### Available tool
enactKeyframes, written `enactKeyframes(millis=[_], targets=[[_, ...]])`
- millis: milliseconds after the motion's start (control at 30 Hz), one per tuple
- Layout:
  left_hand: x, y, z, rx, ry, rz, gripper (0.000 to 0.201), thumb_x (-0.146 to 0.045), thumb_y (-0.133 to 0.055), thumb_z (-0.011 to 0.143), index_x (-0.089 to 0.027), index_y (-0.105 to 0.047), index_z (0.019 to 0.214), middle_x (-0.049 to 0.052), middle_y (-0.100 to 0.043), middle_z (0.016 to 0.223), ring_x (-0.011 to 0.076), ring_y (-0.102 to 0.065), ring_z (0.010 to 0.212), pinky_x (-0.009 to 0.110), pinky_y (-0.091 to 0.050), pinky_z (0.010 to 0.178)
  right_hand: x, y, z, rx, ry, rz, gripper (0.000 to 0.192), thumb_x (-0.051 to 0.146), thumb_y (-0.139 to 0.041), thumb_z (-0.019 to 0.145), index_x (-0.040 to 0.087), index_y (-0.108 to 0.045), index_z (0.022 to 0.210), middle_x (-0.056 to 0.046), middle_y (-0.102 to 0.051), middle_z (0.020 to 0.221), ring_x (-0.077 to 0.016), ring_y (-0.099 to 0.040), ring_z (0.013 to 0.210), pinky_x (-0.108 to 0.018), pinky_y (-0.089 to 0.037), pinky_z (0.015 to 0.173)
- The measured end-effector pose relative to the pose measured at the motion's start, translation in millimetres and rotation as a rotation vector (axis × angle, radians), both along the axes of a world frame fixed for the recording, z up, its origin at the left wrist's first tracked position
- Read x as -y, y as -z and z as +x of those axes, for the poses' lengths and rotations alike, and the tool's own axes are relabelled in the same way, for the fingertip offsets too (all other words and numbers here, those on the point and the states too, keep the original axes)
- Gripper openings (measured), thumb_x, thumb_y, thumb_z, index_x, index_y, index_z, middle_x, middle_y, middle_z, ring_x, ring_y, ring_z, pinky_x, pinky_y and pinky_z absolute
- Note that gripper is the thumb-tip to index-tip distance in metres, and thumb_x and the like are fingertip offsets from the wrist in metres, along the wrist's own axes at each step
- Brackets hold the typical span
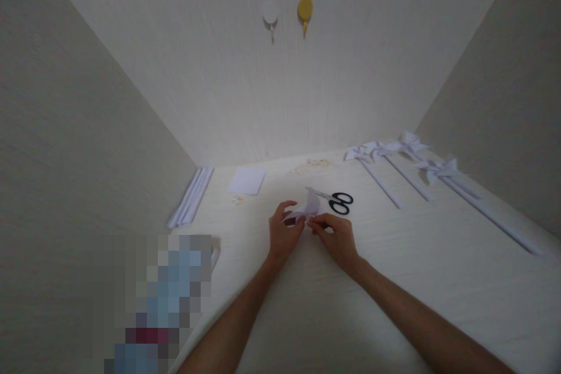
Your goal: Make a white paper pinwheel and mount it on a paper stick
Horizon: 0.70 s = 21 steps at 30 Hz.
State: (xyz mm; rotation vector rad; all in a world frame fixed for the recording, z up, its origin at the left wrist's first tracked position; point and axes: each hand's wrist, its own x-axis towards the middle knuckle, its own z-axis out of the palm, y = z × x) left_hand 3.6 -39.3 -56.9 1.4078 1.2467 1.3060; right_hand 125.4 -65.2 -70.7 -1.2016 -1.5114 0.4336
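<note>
Forearms (397,302), paper (312,203) held between left grip (283,236), right grip (340,236)

We see the white paper (312,203) only partly past the left grip (284,232). Beyond it, the scraps (318,163) are too small for us to identify; nearer, on its left, a pixelated patch (175,289) obscures something. The bottom edge cuts off both forearms (250,298).

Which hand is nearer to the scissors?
Right. The right hand is just this side of the scissors; the left hand is farther off, to their left.
</note>
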Motion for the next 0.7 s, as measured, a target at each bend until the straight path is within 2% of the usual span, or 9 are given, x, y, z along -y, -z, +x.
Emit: enactKeyframes(millis=[200, 333, 533, 700], targets=[[-1.9, 3.4, -1.6, -0.001, 0.011, 0.019, 0.033, -0.019, -0.063, 0.058, -0.016, -0.053, 0.090, 0.000, -0.060, 0.064, 0.0127, -0.060, 0.056, 0.020, -0.049, 0.052, 0.5, 1.1, -1.4, -0.137, -0.087, -0.069, 0.008, 0.022, -0.060, 0.069, 0.016, -0.064, 0.071, -0.006, -0.068, 0.068, -0.0162, -0.064, 0.059, -0.027, -0.054, 0.058], [-2.0, 4.1, -1.4, -0.030, 0.013, 0.017, 0.033, -0.018, -0.062, 0.059, -0.017, -0.053, 0.090, 0.000, -0.060, 0.065, 0.0129, -0.060, 0.056, 0.021, -0.049, 0.052, 0.3, -1.2, -1.9, -0.221, -0.072, -0.136, 0.009, 0.022, -0.058, 0.071, 0.015, -0.063, 0.072, -0.005, -0.067, 0.066, -0.0155, -0.064, 0.055, -0.025, -0.053, 0.053], [0.6, 0.1, -0.3, -0.049, 0.038, 0.019, 0.032, -0.016, -0.062, 0.059, -0.016, -0.053, 0.089, 0.000, -0.060, 0.065, 0.0122, -0.060, 0.056, 0.020, -0.049, 0.053, 1.1, -6.3, 0.7, -0.077, 0.027, -0.082, 0.012, 0.024, -0.058, 0.071, 0.016, -0.060, 0.062, 0.000, -0.060, 0.050, -0.0119, -0.056, 0.044, -0.022, -0.045, 0.046], [-0.7, -1.0, -0.3, -0.050, 0.045, -0.004, 0.033, -0.014, -0.061, 0.057, -0.016, -0.053, 0.089, -0.001, -0.061, 0.064, 0.0113, -0.060, 0.054, 0.019, -0.048, 0.051, -1.3, -4.4, 3.2, -0.070, 0.033, -0.132, 0.018, 0.025, -0.053, 0.074, 0.016, -0.055, 0.059, 0.001, -0.056, 0.049, -0.0096, -0.050, 0.043, -0.019, -0.039, 0.043]])
